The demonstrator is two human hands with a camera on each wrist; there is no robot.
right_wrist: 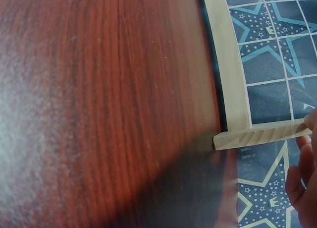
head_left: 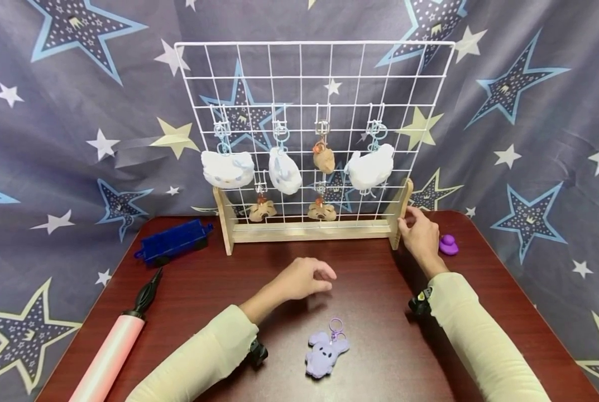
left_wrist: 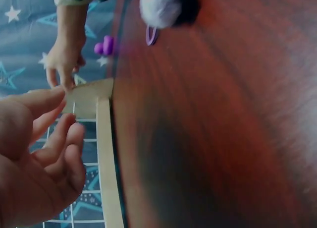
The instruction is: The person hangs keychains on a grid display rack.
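Note:
A white wire grid rack (head_left: 315, 42) stands on a wooden base (head_left: 311, 230), with plush keychains hanging from its hooks. My right hand (head_left: 421, 237) grips the edge of the rack's right wooden side support (head_left: 396, 237); the right wrist view catches its fingertips at that board (right_wrist: 267, 135). Over the middle of the table my left hand (head_left: 304, 278) is raised, fingers loosely bent, holding nothing. In the left wrist view the same hand (left_wrist: 42, 148) overlaps the grid. A lilac plush bunny keychain (head_left: 323, 355) with a purple ring lies face up on the table, nearer me.
On the grid hang white plush keychains, one at the left (head_left: 227, 169), and small brown ones, one low down (head_left: 321, 210). A blue toy trailer (head_left: 173, 242) and a pink hand pump (head_left: 110, 357) lie left. A purple rubber duck (head_left: 448, 244) sits right. Star-patterned cloth (head_left: 138, 134) hangs behind.

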